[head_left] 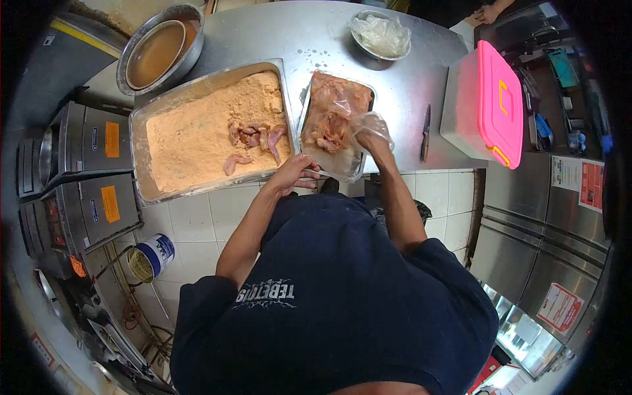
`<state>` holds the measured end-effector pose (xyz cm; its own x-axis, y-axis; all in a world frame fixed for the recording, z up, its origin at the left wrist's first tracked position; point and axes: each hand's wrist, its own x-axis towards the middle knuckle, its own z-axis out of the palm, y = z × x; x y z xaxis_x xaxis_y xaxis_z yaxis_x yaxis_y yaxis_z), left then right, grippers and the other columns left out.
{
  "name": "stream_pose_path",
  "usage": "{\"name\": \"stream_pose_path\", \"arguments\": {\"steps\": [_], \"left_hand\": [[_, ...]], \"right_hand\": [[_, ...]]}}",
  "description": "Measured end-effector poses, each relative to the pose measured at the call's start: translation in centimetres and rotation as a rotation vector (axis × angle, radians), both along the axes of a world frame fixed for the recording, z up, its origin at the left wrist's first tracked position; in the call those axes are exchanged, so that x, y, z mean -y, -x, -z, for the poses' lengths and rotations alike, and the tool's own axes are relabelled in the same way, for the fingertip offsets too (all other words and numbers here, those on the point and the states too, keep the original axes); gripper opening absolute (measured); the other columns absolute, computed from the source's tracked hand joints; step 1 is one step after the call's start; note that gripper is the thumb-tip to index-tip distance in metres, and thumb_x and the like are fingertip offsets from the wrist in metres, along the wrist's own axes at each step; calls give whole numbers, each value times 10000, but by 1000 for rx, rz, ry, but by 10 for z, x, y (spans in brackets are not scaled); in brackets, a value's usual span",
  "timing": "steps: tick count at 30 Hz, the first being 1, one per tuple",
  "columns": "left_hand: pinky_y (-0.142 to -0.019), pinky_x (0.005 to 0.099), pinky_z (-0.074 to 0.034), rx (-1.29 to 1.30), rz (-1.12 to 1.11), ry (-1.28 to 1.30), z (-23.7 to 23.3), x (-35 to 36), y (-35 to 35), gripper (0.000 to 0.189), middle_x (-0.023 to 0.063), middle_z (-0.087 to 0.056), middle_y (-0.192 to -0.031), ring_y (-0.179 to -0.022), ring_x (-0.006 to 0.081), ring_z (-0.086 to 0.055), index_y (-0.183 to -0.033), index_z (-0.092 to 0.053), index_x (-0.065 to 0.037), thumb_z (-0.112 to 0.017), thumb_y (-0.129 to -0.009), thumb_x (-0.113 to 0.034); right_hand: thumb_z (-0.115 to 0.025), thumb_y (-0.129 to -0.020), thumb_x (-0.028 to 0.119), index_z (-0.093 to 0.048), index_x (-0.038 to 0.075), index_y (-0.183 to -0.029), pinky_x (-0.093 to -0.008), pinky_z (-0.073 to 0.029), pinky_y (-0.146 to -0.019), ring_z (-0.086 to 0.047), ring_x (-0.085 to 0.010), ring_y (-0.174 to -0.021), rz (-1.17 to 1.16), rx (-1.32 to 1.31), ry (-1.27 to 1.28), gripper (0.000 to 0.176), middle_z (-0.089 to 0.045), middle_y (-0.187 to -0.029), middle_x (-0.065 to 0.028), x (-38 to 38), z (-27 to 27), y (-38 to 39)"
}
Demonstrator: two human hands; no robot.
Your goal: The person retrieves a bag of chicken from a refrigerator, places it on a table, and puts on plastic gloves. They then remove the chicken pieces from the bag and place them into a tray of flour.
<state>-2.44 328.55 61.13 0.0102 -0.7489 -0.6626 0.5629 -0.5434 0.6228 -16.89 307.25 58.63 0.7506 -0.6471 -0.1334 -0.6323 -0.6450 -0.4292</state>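
Observation:
A metal tray (339, 172) holds raw chicken pieces (339, 99) under clear plastic. My left hand (294, 176) is at the tray's near left corner, its fingers bent round the edge of the plastic bag (322, 174). Clear plastic covers my right hand (374, 137), which is at the tray's right side; its fingers are hidden in the plastic. To the left, a large pan (137, 141) of orange-tinted flour (191, 131) has several raw strips (253, 135) lying at its right end.
A metal bowl with brownish liquid (158, 52) stands at the back left. Behind the tray is a bowl holding a plastic bag (380, 36). A knife (426, 135) lies beside a box with a pink lid (500, 105). Another person's hand (487, 14) shows at the top right.

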Motion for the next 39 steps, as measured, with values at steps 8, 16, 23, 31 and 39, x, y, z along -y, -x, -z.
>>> {"name": "stream_pose_path", "arguments": {"steps": [8,16,23,31,39], "left_hand": [[-619,315,-532,-10,-3,-16,-4,-2,2,204,45,-505,-885,-794,148,-552,-897,-472,-60,-407,-894,-254],[-598,293,-533,4,18,3,-2,-2,3,220,41,-529,-863,-778,133,-568,-883,-469,-85,-408,-904,-295],[-586,276,-529,25,12,-16,-3,-5,3,218,19,-529,-846,-764,120,-570,-876,-469,-94,-408,-903,-301],[-603,302,-523,19,33,-21,-3,-5,6,210,35,-510,-838,-762,134,-554,-869,-454,-90,-407,-895,-293],[-596,290,-523,32,9,-4,7,-7,5,201,30,-516,-842,-765,135,-557,-877,-463,-102,-401,-902,-291]], "right_hand": [[-530,-757,440,-621,4,-780,-398,-436,-594,-576,-269,-652,111,-44,-258,446,-602,-742,-177,-20,-145,-11],[-638,-648,328,-637,21,-762,-399,-444,-602,-575,-288,-644,-148,117,-125,328,-603,-719,-168,-23,-13,-44],[-600,-666,189,-638,26,-772,-402,-462,-645,-601,-304,-719,-9,106,171,199,-614,-778,-179,-65,-5,-46],[-590,-675,189,-639,24,-773,-402,-463,-650,-603,-303,-730,43,90,142,198,-615,-791,-181,-39,12,-75],[-580,-684,189,-641,23,-773,-403,-464,-655,-605,-303,-742,-272,-276,-59,199,-617,-805,-184,-45,20,-99]]}}
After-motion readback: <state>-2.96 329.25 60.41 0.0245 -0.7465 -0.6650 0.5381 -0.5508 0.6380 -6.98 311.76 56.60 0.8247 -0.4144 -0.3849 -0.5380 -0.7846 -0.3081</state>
